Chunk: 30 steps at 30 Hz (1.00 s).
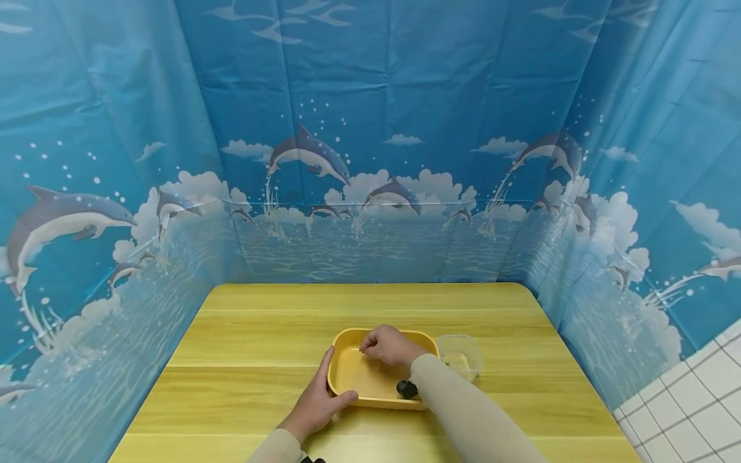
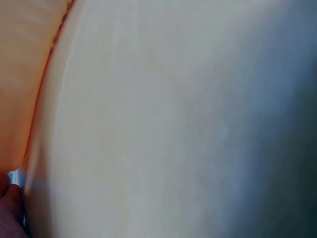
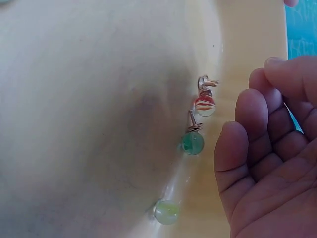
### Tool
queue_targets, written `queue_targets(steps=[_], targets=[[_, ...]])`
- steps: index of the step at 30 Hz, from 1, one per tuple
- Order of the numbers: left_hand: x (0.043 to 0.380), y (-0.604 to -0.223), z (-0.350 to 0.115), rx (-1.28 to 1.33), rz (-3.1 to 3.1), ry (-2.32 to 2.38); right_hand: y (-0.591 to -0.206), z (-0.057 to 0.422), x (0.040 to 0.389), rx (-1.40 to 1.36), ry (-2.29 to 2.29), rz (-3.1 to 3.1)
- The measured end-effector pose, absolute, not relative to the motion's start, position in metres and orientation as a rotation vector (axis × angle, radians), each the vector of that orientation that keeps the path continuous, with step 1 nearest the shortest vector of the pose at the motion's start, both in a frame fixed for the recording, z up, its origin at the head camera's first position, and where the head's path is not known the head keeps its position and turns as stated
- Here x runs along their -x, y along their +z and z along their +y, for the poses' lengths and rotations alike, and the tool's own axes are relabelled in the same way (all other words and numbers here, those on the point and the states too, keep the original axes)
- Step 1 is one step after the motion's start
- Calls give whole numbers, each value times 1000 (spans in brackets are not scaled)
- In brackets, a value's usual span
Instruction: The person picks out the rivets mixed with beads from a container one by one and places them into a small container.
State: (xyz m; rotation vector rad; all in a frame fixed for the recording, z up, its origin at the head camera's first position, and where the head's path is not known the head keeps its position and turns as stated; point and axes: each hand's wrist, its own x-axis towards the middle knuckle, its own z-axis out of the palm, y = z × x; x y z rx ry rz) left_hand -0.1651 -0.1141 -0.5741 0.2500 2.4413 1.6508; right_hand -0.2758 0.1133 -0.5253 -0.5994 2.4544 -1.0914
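Note:
A yellow plastic tray (image 1: pixel 370 403) stands on the table. My left hand (image 1: pixel 318 400) holds its near left corner, fingers along the left side and thumb at the front rim. Inside the tray, my right hand (image 1: pixel 390 347) is bent down toward the far left part, thumb and index fingertips together; I cannot tell whether something small is between them. Beside its curled fingers in the right wrist view lie a red-and-white striped glass bead (image 3: pixel 205 105) and a green glass bead (image 3: pixel 193 143), both with coppery metal bits. A yellow-green glass bead (image 3: pixel 167 212) lies nearer.
Just right of the tray is a clear plastic container (image 1: pixel 478 360) with small pieces in it, partly behind the right sleeve (image 1: pixel 463 405). The wooden table (image 1: pixel 249 334) is bordered by blue dolphin-print curtains (image 1: pixel 370 251) on the back and sides.

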Motion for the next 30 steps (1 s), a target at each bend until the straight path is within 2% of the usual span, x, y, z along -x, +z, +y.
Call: queue_targets(steps=[30], targets=[[166,-572,-114,-218,2475,1602,-504,128,269,548,-1160,2456]])
